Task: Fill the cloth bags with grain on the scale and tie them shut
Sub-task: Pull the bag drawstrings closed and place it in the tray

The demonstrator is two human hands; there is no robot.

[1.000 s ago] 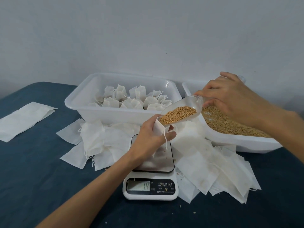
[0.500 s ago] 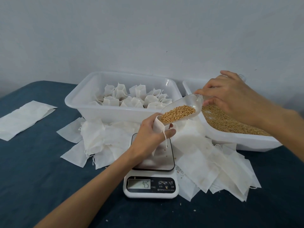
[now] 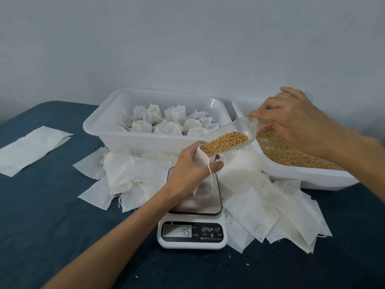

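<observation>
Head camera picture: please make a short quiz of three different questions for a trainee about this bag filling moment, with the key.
1. True or false: the left hand holds the cloth bag above the scale.
2. Which tool does the right hand tilt toward the bag? A) metal spoon B) clear scoop C) paper cup
3. Fill in: the tied bags lie in the white tub on the ____ side, while loose grain fills the other tub.

Key: 1 true; 2 B; 3 left.
</observation>
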